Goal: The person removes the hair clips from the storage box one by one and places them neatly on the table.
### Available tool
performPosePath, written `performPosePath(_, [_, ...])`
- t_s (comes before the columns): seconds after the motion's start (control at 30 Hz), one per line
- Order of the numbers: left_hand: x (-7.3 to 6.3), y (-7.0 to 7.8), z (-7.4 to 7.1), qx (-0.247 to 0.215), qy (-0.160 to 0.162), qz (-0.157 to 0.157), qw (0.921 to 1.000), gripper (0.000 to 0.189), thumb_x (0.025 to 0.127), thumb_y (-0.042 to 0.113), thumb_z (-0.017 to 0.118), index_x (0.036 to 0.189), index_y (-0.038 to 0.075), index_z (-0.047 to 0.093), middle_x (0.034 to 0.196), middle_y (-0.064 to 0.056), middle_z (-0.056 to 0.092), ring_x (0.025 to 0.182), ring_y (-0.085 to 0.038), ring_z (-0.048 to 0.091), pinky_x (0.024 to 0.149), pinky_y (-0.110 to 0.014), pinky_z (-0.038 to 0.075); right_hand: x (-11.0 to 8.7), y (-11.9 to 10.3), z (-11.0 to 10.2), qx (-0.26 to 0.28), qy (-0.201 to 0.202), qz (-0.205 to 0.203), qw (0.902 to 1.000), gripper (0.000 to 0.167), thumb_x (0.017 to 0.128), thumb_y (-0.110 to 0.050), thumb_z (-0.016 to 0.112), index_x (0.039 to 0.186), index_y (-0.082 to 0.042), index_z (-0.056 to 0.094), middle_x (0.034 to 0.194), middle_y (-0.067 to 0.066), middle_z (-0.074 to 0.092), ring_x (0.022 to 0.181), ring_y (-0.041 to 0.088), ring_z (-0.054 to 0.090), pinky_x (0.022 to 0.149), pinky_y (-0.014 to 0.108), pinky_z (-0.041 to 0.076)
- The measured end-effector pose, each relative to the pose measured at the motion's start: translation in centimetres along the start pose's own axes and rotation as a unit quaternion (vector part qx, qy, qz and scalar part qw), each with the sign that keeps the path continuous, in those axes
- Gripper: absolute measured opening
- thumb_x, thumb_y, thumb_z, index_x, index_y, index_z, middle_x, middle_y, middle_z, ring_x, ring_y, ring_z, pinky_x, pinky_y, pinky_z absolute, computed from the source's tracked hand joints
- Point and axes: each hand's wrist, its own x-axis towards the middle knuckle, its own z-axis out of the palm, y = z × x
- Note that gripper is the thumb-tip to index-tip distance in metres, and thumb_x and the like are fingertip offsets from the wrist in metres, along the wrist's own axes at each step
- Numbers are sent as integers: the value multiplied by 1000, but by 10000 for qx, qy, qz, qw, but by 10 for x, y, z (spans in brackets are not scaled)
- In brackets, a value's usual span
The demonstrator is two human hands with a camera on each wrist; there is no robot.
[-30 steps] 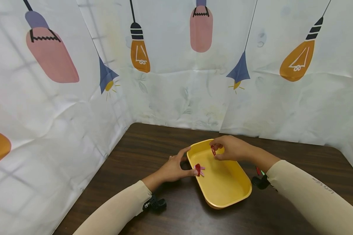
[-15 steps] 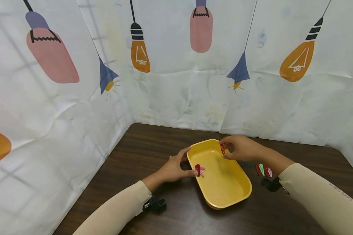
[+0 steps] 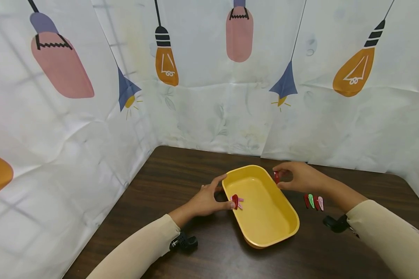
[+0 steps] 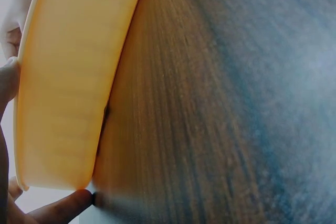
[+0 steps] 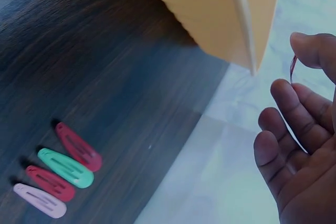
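My right hand pinches a red snap hair clip between thumb and fingertips, just past the right rim of the yellow tray. The right wrist view shows that hair clip edge-on, thin between thumb and finger, with the other fingers loosely bent. My left hand holds the tray's left side, thumb on the rim and fingers spread toward the far corner. In the left wrist view a finger lies low at the tray's end. Red and pink hair clips sit inside the tray by the left thumb.
On the dark wooden table, right of the tray, lies a row of several snap hair clips: a green clip, a pink clip and red ones. A patterned white sheet hangs behind and at the left.
My right hand has moved right with the red hair clip, from over the tray to outside its right rim. The row of clips has come into view. My left hand stays put.
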Motion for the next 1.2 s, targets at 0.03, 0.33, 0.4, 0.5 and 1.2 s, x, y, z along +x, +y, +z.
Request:
performPosePath(0.03, [0,0,0,-5,-5,4,10000,103,82,67,76,163,36,21,140,-11,62,137,-36,49,117,-66,13,-2,2,0,24,5,-45,10000,51,92,-29,80,135,-6,64,117,-3,69,112,28,65,89,47,56])
performPosePath(0.33, [0,1,-1,32,-28,68,10000,103,82,67,76,163,36,20,140,-9,62,137,-35,50,118,-65,14,-17,18,-6,-184,254,3,9995,56,91,-37,79,138,-10,64,113,-4,69,107,27,65,88,48,55])
performPosePath(0.4, [0,1,-1,36,-33,58,10000,103,82,67,75,163,36,20,140,-8,63,139,-39,46,117,-65,18,-20,20,-7,-207,317,37,9993,56,91,-36,80,138,-10,64,113,-3,69,106,25,65,88,49,55])
performPosePath(0.5, [0,1,-1,38,-20,28,10000,103,82,67,76,163,37,20,140,-7,63,140,-45,40,114,-65,24,-26,25,-8,-246,384,77,9989,56,92,-37,79,138,-9,63,112,-3,69,103,24,65,86,50,55])
performPosePath(1.2, [0,1,-1,15,-36,19,10000,102,82,66,76,163,38,20,140,-9,62,139,-41,45,115,-65,22,-62,52,-14,-425,780,362,9954,60,91,-40,79,139,-8,62,116,5,68,101,27,64,78,47,54])
